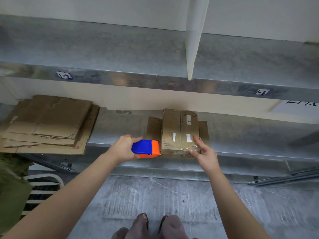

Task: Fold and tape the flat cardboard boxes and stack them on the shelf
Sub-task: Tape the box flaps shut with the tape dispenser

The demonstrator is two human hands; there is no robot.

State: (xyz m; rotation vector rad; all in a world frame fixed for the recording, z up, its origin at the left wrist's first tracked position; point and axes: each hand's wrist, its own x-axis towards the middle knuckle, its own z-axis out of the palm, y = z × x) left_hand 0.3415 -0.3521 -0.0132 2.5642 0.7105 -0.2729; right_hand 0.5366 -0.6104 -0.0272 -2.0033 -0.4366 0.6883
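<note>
A folded brown cardboard box [179, 131] with white labels stands at the front edge of the lower metal shelf [250, 133]. My left hand [124, 149] grips a blue and orange tape dispenser [146, 148], whose orange end touches the box's left front corner. My right hand [203, 152] rests with straight fingers on the box's right front corner, over shiny tape. A pile of flat cardboard boxes [46, 125] lies on the same shelf at the left.
An upper metal shelf [138, 54] with a white upright divider [193, 42] hangs over the lower one. A white wire frame [43, 187] and green material [12, 187] stand at the lower left. My feet [155, 226] are on the grey floor.
</note>
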